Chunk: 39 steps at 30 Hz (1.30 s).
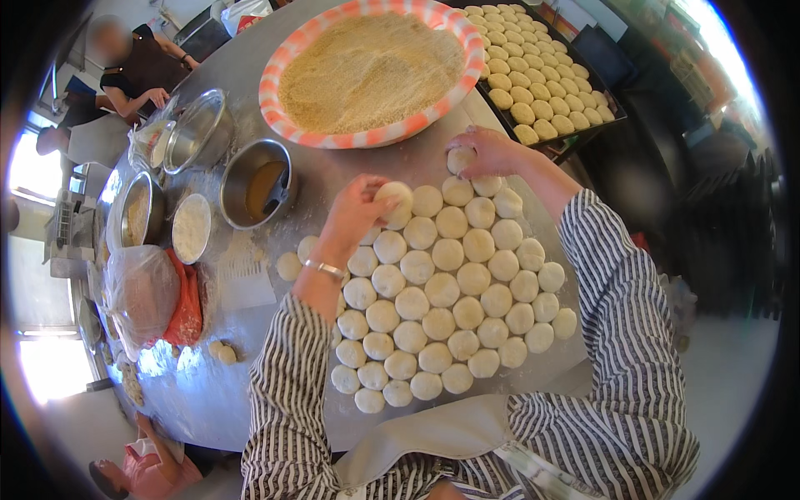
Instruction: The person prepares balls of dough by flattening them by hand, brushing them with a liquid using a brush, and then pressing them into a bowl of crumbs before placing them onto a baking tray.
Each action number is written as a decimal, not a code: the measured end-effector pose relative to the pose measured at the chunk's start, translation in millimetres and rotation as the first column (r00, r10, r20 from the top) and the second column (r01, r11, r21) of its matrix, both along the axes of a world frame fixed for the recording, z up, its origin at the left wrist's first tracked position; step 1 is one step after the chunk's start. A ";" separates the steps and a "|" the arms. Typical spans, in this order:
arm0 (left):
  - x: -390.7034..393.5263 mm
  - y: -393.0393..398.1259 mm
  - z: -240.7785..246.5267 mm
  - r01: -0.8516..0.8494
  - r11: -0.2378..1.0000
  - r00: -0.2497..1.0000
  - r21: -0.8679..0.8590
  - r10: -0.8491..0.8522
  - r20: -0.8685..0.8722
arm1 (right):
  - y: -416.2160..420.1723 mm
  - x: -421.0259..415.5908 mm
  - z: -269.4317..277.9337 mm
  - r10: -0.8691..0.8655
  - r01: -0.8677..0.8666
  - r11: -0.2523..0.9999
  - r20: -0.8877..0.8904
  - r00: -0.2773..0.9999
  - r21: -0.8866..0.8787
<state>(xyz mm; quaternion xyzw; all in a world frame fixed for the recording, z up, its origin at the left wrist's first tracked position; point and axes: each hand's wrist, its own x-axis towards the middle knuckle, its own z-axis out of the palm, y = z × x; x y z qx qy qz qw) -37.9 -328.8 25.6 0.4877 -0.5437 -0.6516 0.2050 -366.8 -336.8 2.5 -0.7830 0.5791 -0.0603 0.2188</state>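
Observation:
My left hand (357, 209) grips a round, pale dough cake (395, 199) above the upper left of a packed group of flat dough rounds (442, 289) on the metal table. At the group's top right, my right hand (490, 152) holds another dough round (460, 160) between thumb and fingers. Beyond both hands stands a wide red-and-white plastic basin (400, 132) filled with sesame seeds (369, 75). At the upper right, a black baking tray (512, 126) bears rows of seed-coated rounds (542, 90).
Left of my left hand stand a steel bowl (230, 215) with brown liquid and a dark utensil, a bowl of flour (191, 230), more steel bowls (199, 134), a white scraper (248, 287) and plastic bags (142, 290). Co-workers (147, 75) are across the table; another person (153, 459) is at lower left.

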 end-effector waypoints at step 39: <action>178.6 178.8 -5.1 -0.292 0.694 0.822 -0.658 0.533 0.198 | 187.8 83.6 39.8 -0.035 0.173 0.882 0.304 0.952 -0.438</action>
